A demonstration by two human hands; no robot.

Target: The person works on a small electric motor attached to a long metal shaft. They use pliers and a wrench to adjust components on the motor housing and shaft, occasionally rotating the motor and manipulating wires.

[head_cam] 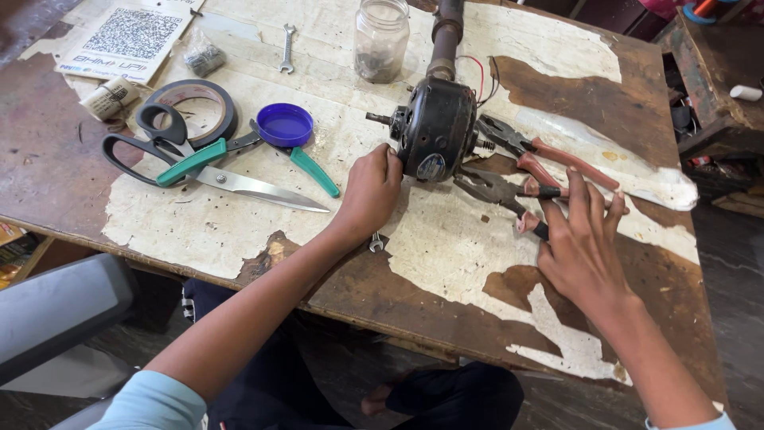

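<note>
I see the worn table [446,263] first, its white coating peeled down to brown wood. Mid-table lies the black fan motor [436,127] on its side, shaft pipe pointing away from me. My left hand [370,191] rests against the motor's near left edge, fingers curled on the casing, steadying rather than clamped. My right hand [579,247] lies open, fingers spread over the handles of the lower pliers [505,193]; whether it grips them, I cannot tell. A second pair, red-handled pliers [545,151], sits just beyond. Left of the motor: big black-handled scissors [203,171], tape roll [195,107], glass jar [380,40] (dark bits inside), blue lid [285,124], small spanner [287,46].
</note>
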